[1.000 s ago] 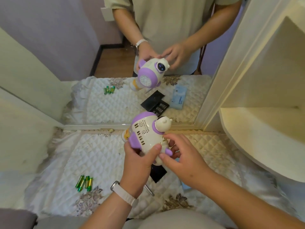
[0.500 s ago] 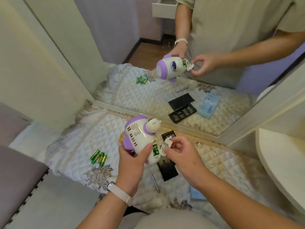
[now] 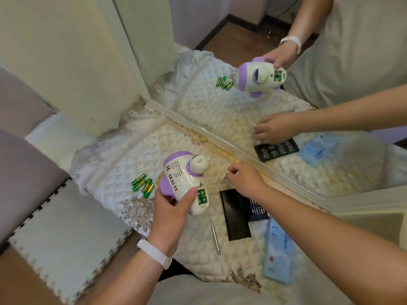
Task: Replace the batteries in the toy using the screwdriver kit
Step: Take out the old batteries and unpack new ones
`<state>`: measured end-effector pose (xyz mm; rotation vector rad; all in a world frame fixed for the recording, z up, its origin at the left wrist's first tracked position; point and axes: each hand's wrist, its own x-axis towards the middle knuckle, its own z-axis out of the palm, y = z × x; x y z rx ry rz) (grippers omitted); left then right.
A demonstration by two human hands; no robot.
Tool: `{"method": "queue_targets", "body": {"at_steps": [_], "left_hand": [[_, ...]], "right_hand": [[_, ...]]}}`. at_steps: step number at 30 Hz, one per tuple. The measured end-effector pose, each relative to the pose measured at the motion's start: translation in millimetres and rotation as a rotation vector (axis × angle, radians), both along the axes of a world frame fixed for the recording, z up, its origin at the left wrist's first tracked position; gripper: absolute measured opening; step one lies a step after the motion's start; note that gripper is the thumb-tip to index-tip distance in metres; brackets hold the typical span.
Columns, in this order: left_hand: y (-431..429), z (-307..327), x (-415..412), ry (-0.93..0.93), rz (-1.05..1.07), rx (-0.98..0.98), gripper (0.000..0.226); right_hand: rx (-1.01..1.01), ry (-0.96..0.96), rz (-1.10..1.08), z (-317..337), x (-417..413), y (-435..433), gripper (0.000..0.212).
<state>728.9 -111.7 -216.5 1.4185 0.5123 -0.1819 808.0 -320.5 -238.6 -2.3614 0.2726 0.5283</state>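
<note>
One screwdriver [image 3: 215, 236] lies nearest you on the quilted tabletop [image 3: 193, 249]. Your left hand [image 3: 174, 213] grips the one toy [image 3: 180, 179] above it, battery bay exposed. Loose batteries [image 3: 143, 186] lie to the left, count unclear. Farther on, your right hand [image 3: 244, 179] pinches one small white piece [image 3: 229, 171].

1 toy [image 3: 180, 179]. Loose green batts [image 3: 143, 185]: approx 5, exact no. unclear. More cells [image 3: 202, 195] in toy's open bay, count unclear. 1 screwdriver [image 3: 215, 237], 1 black lid [image 3: 234, 214], 1 bit tray [image 3: 257, 209], 1 blue pack [image 3: 278, 252]. 2 hands: left hand [image 3: 174, 214], right hand [image 3: 244, 179]. 1 white piece [image 3: 228, 171]. 1 wristband [image 3: 154, 253]. 1 mirror [image 3: 242, 106].
</note>
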Motion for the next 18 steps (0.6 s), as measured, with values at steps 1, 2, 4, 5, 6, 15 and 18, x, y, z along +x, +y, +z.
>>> {"method": "queue_targets", "body": {"at_steps": [1, 2, 4, 5, 6, 15, 18], "left_hand": [[0.0, -2.1, 2.6, 0.009, -0.001, 0.002, 0.073], [0.3, -5.2, 5.6, 0.027, -0.005, 0.006, 0.074], [0.8, -10.6, 11.6, 0.064, -0.025, 0.02, 0.08], [0.8, -12.4, 15.1, 0.077, -0.033, 0.027, 0.083], [1.3, -14.8, 19.1, 0.087, -0.04, 0.036, 0.084], [-7.5, -11.6, 40.6, 0.085, -0.163, 0.101, 0.08], [-14.0, 0.8, 38.7, 0.051, -0.194, 0.125, 0.081]], "right_hand": [[-0.035, 0.021, 0.035, -6.1, 6.9, 1.1, 0.011], [-0.061, 0.033, 0.071, -11.7, 12.8, 2.3, 0.012], [-0.089, 0.041, 0.124, -20.5, 19.9, 4.6, 0.013], [-0.096, 0.047, 0.138, -23.9, 22.1, 5.6, 0.013], [-0.102, 0.056, 0.148, -27.8, 23.7, 5.9, 0.013], [-0.056, 0.048, 0.088, -28.7, 16.5, -0.2, 0.027], [0.084, 0.012, -0.048, -0.1, -2.5, -4.6, 0.023]]}}
